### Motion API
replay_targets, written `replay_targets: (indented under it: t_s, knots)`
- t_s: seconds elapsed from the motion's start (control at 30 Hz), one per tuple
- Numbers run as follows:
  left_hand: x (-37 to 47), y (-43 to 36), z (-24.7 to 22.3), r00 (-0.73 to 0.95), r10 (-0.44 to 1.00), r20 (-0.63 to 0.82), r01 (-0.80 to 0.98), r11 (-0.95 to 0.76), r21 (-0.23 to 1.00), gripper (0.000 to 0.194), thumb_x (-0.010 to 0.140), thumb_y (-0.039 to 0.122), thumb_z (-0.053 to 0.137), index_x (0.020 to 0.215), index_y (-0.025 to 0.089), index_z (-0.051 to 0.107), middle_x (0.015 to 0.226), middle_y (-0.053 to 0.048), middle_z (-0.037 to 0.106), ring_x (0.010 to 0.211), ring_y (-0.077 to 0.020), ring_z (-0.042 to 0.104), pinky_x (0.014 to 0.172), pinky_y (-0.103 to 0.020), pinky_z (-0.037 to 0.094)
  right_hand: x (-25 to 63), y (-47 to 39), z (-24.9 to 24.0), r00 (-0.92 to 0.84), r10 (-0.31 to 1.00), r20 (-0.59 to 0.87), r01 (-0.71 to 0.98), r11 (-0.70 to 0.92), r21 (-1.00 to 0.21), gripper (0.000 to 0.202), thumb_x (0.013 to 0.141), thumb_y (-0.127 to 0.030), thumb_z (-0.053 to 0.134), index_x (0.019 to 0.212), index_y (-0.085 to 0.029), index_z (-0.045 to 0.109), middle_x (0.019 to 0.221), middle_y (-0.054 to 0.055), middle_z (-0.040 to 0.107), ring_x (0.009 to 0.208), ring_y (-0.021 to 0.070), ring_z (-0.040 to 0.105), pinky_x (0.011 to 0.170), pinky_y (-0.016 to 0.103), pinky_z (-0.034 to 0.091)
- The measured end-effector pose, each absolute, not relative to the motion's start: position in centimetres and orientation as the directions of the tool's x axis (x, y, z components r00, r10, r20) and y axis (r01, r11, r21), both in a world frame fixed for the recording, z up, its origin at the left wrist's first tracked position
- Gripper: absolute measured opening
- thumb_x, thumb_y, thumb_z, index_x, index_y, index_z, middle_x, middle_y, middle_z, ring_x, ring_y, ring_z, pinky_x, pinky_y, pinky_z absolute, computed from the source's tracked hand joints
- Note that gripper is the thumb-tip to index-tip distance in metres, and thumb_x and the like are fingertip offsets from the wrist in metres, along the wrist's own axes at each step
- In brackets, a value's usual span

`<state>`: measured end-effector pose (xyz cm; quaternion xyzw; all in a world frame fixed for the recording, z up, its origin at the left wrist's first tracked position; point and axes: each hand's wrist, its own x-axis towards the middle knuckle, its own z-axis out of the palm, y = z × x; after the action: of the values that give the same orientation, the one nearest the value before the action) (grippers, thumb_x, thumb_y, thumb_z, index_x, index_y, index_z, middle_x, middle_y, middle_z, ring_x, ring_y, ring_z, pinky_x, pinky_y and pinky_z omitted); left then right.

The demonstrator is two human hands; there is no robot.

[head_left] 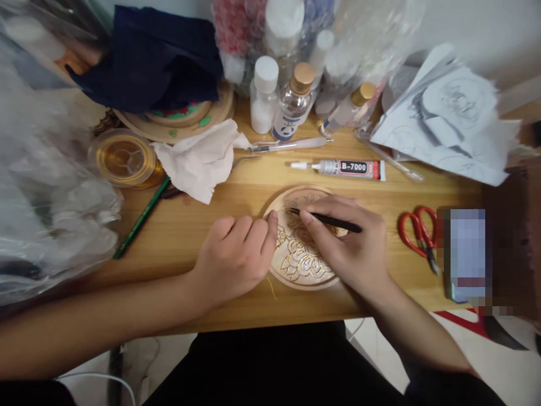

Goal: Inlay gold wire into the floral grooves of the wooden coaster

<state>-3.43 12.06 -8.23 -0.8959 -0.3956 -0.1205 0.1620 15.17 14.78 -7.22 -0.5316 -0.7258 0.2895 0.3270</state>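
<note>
A round wooden board (291,279) lies near the table's front edge, with a drawn flower pattern partly outlined in gold wire. Black tweezers (338,221) are in my right hand (359,242), held like a pen, their tips touching the upper left of the pattern. My left hand (240,251) is curled at the board's left rim, fingers closed, index fingertip on the edge. A loose end of gold wire (271,287) comes out below it; the pinch itself is hidden. My right hand covers the board's right part.
Behind the board lie a glue tube (353,168) and a craft knife (291,145), with bottles (291,104) beyond. Red-handled scissors (418,231) and a phone (467,248) are right. A wire spool (124,158), crumpled tissue (203,160), green pencil (141,220) and plastic bag (54,197) sit left.
</note>
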Motion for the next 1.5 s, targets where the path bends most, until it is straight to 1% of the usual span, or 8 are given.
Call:
replay_targets:
  t_s: [0.37,0.5,0.6,0.73,0.87,1.2,1.33,1.5]
  knots:
    - [-3.53,11.96,-8.35,0.651,0.669,0.357,0.754,-0.625,-0.204,0.015,0.087,0.008,0.062,0.101,0.006,0.068,0.054,0.004,0.048,0.053,-0.0141,0.048,0.049,-0.031,0.029,15.24,14.82,-7.34,-0.175,0.975,0.139,0.572,0.216,-0.791,0.007,0.083,-0.016,0.067,0.086,-0.02,0.071,0.088,0.003,0.076,0.082,0.0161,0.07,0.075,0.034,0.054]
    - [-3.5,11.86,-8.49,0.651,0.67,0.356,0.754,-0.626,-0.199,0.014,0.088,0.007,0.061,0.099,0.007,0.068,0.055,0.003,0.048,0.053,-0.0139,0.047,0.05,-0.031,0.028,15.24,14.93,-7.19,-0.241,0.955,0.171,0.567,0.282,-0.774,0.007,0.083,-0.016,0.067,0.085,-0.021,0.071,0.088,0.002,0.076,0.086,0.0169,0.071,0.079,0.035,0.054]
    - [-3.49,11.84,-8.55,0.648,0.67,0.362,0.756,-0.625,-0.195,0.014,0.089,0.006,0.058,0.099,0.007,0.068,0.055,0.003,0.048,0.053,-0.0139,0.046,0.05,-0.031,0.028,15.23,15.01,-7.2,-0.294,0.936,0.192,0.565,0.333,-0.755,0.007,0.084,-0.016,0.067,0.086,-0.022,0.07,0.086,0.001,0.076,0.084,0.0165,0.07,0.079,0.035,0.053]
    - [-3.53,11.86,-8.57,0.645,0.669,0.369,0.757,-0.623,-0.195,0.013,0.087,0.006,0.06,0.097,0.007,0.068,0.054,0.003,0.047,0.053,-0.0143,0.045,0.05,-0.03,0.028,15.25,15.05,-7.34,-0.326,0.927,0.186,0.563,0.348,-0.749,0.008,0.084,-0.015,0.067,0.088,-0.02,0.071,0.087,0.002,0.076,0.083,0.0157,0.069,0.08,0.035,0.052]
    - [-3.61,11.76,-8.69,0.646,0.662,0.38,0.756,-0.624,-0.198,0.012,0.086,0.006,0.062,0.096,0.007,0.069,0.054,0.003,0.047,0.053,-0.0148,0.045,0.049,-0.031,0.027,15.29,15.07,-7.41,-0.355,0.915,0.19,0.561,0.371,-0.74,0.009,0.084,-0.015,0.066,0.089,-0.021,0.071,0.089,0.002,0.076,0.083,0.0162,0.069,0.08,0.036,0.052]
    - [-3.34,11.95,-8.45,0.652,0.647,0.395,0.749,-0.632,-0.201,0.01,0.085,0.005,0.063,0.092,0.005,0.07,0.053,0.004,0.047,0.051,-0.0136,0.046,0.047,-0.029,0.028,15.22,15.04,-7.51,-0.369,0.907,0.202,0.575,0.394,-0.717,0.009,0.085,-0.015,0.065,0.089,-0.021,0.07,0.088,0.002,0.076,0.084,0.0163,0.069,0.08,0.037,0.052]
    - [-3.33,11.87,-8.54,0.676,0.594,0.436,0.711,-0.682,-0.173,0.009,0.086,0.009,0.064,0.093,0.004,0.068,0.054,0.004,0.047,0.051,-0.0128,0.044,0.046,-0.028,0.028,15.14,15.04,-7.44,-0.372,0.902,0.22,0.565,0.409,-0.716,0.009,0.084,-0.013,0.066,0.089,-0.02,0.07,0.088,0.002,0.075,0.087,0.0157,0.069,0.081,0.035,0.051]
    - [-3.59,11.49,-9.01,0.693,0.519,0.5,0.641,-0.762,-0.097,0.01,0.09,0.014,0.058,0.09,0.008,0.067,0.058,0.002,0.05,0.054,-0.0125,0.043,0.049,-0.029,0.029,15.12,15.04,-7.41,-0.369,0.906,0.207,0.567,0.396,-0.722,0.008,0.085,-0.014,0.065,0.089,-0.02,0.07,0.088,0.003,0.076,0.086,0.0161,0.069,0.08,0.036,0.051]
